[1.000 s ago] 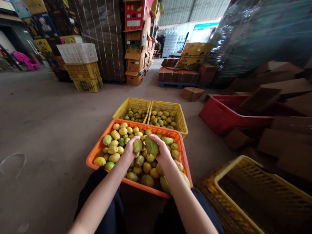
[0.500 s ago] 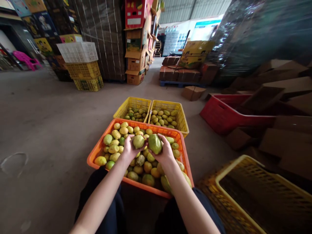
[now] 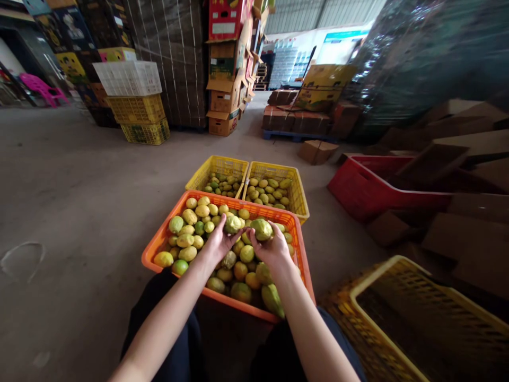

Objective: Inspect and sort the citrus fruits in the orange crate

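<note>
My left hand (image 3: 219,242) is closed round a lumpy, pale yellow-green fruit (image 3: 233,224), which looks like a lemon. A larger, ridged green fruit (image 3: 261,229) of similar look rests in the curled fingers of my right hand (image 3: 274,245). The two hands are side by side, with their fingertips almost meeting. Beneath them stands an orange crate (image 3: 148,253), filled with many loose yellow and green fruits (image 3: 185,241). Some of those fruits are hidden behind my hands and forearms.
Two yellow crates (image 3: 301,197) with similar fruit stand against the orange crate's far side. A yellow crate (image 3: 392,268) is close at my right, with a red crate (image 3: 353,185) and loose cardboard (image 3: 469,233) beyond. Stacked crates (image 3: 137,109) and cartons (image 3: 222,101) line the back.
Both fruits have been turned in my hands and shifted slightly to the right. My right palm now faces further up under its fruit. The view has tipped slightly.
</note>
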{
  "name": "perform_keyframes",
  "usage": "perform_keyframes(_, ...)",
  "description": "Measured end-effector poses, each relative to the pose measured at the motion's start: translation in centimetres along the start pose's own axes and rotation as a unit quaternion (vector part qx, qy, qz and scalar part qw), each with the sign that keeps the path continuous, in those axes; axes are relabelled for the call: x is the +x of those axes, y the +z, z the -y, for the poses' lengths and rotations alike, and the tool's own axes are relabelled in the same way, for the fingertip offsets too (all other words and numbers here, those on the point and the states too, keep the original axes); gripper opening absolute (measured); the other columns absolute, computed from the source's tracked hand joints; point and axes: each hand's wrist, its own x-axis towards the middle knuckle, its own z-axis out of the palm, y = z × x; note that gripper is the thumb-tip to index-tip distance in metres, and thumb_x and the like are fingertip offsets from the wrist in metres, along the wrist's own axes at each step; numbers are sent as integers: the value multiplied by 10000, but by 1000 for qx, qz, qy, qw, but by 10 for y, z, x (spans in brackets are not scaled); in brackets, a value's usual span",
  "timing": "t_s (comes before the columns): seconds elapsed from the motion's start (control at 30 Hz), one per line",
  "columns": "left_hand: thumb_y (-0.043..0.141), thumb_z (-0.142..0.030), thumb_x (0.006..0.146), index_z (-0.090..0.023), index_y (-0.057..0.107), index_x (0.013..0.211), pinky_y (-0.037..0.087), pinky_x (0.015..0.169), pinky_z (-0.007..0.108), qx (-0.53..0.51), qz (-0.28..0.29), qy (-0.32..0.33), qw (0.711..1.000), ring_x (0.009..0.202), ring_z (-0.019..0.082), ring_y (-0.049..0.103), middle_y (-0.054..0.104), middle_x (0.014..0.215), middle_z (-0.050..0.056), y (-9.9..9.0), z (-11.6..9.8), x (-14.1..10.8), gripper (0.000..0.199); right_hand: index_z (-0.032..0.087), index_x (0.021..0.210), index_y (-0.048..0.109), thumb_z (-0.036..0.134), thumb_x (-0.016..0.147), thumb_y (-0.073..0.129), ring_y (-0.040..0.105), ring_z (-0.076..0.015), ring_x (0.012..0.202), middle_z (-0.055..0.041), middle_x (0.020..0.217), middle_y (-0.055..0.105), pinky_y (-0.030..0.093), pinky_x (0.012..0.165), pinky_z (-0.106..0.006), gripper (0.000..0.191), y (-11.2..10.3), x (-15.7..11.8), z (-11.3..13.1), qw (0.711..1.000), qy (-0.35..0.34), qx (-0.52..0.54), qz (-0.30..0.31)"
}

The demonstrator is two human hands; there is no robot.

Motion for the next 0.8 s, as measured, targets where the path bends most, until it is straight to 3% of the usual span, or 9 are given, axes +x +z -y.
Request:
perform_keyframes(0.23, 592, -303, 975, -121, 608, 1100, 652, 680, 278, 18, 5, 15, 1000, 845, 216, 748, 703, 857, 53, 2, -1, -1, 221, 226, 929, 595, 309, 895, 531, 664, -175, 664, -46, 724, 675, 559, 431, -197, 110, 0, -2, 1, 1000, 23, -10, 5)
perform_keyframes(0.43, 560, -279, 993, -118, 625, 1024, 636, 647, 214, 41, -1, 23, 999, 848, 184, 750, 717, 895, 81, 4, -1, -3, 176, 220, 924, 596, 325, 879, 550, 646, -164, 613, -53, 744, 665, 536, 412, -191, 123, -3, 1, 1, 999, 39, -19, 19)
perform_keyframes(0.6, 673, -232, 922, -131, 640, 989, 645, 673, 219, 49, -3, 26, 998, 860, 193, 755, 726, 918, 74, 3, 1, -3, 126, 201, 920, 605, 281, 897, 524, 652, -176, 607, -58, 683, 675, 511, 384, -185, 116, 1, -2, -1, 999, 29, -21, -4)
perform_keyframes(0.8, 642, -140, 927, -114, 646, 1068, 657, 722, 248, 26, -17, 80, 996, 896, 201, 751, 724, 916, 76, 2, 1, -3, 144, 210, 912, 608, 246, 895, 580, 663, -170, 595, -25, 672, 671, 556, 431, -217, 49, 2, -3, -2, 1000, 0, -26, 17)
